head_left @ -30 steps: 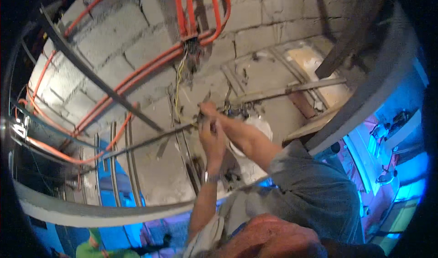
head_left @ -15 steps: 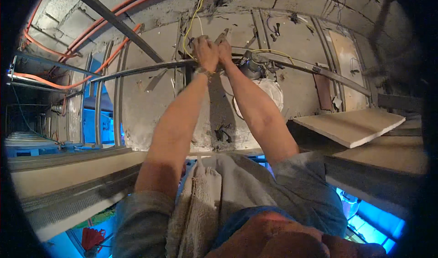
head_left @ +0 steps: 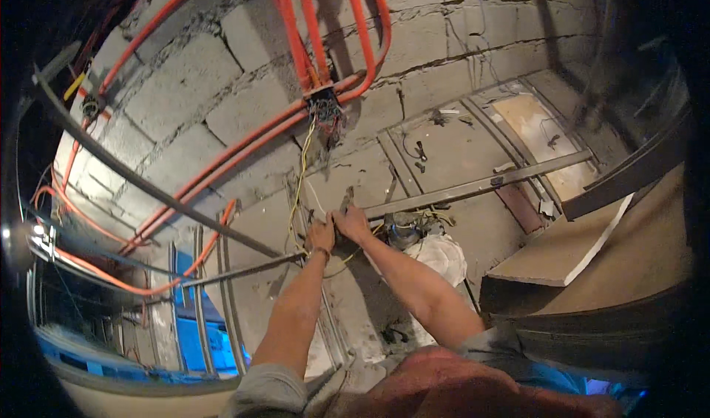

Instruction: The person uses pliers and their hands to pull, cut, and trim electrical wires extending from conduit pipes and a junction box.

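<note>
My left hand has curled fingers beside the metal channel, near a white cable and yellow wires hanging from a box of wires. My right hand, just right of it, is closed at the channel, near a small dark upright piece; what either hand holds is too small to make out. Right of my hands, a dark fitting with wires lies beside a white round object.
Orange conduits run over the block wall. A long metal bar slants across the left. Boards and a channel are at right. A blue-lit opening shows at lower left.
The view has swung, showing more of the conduit wall than half a second ago. My hands stay at the channel, with my left hand now slightly farther from my right.
</note>
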The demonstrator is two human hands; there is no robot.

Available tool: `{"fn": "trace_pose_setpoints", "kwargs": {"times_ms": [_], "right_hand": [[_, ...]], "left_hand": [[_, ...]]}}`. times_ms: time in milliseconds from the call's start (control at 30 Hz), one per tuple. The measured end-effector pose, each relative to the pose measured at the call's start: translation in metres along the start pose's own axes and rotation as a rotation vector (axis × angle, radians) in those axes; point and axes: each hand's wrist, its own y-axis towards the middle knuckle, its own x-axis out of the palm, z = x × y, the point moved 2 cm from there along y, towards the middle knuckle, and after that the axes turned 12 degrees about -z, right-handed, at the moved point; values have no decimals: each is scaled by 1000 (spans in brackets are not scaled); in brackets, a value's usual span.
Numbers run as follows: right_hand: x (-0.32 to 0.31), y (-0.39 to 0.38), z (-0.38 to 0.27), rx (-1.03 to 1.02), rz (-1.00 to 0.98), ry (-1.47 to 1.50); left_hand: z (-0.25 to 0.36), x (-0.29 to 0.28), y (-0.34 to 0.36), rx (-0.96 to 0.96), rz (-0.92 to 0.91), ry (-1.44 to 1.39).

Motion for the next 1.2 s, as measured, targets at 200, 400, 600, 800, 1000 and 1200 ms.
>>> {"fn": "trace_pose_setpoints", "kwargs": {"times_ms": [200, 400, 600, 800, 1000, 1200], "right_hand": [[-1, 33, 34, 63, 155, -74], [12, 49, 18, -4, 201, -146], [4, 33, 23, -38, 179, -47], [-71, -4, -79, -254, 96, -50], [-256, -61, -196, -788, 76, 656], [-328, -81, -209, -845, 280, 540]], "left_hand": [[18, 14, 24, 36, 103, -138], [25, -10, 19, -142, 157, -316], [11, 11, 19, -138, 261, -173], [-3, 0, 10, -117, 211, -157], [42, 5, 20, -105, 275, -117], [44, -13, 20, -196, 53, -103]]}}
